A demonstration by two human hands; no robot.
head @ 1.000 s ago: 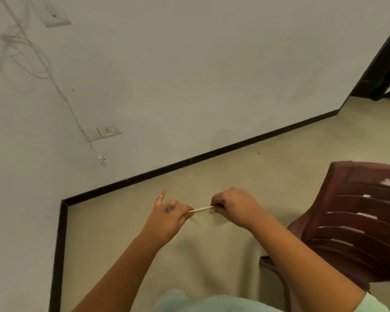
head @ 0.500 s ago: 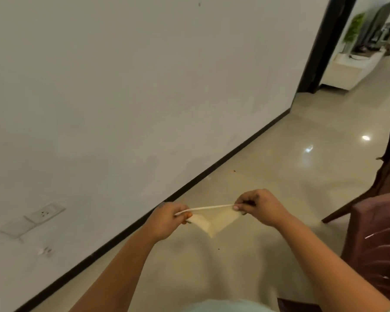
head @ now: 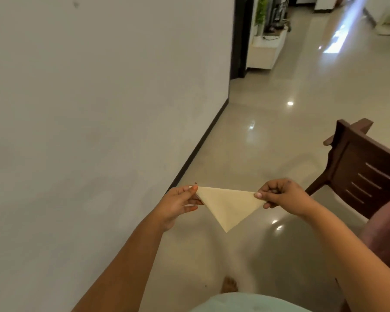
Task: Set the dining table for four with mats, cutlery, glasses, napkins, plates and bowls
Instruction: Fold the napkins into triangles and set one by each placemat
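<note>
A cream napkin (head: 227, 206) folded into a triangle hangs in the air in front of me, point downward. My left hand (head: 178, 204) pinches its left corner between thumb and fingers. My right hand (head: 282, 197) pinches its right corner, fingers curled. The folded top edge is stretched between both hands. No table, mats, cutlery, glasses, plates or bowls are in view.
A white wall (head: 88, 109) with a black skirting runs along the left. A dark wooden chair (head: 365, 172) stands at the right, with a maroon plastic chair (head: 385, 233) in front of it. Glossy floor (head: 268, 136) leads to a doorway and a white cabinet (head: 263, 52) far back.
My view has swung right along the wall toward the doorway. My hands have drawn apart, and the napkin now shows its flat triangular face instead of an edge.
</note>
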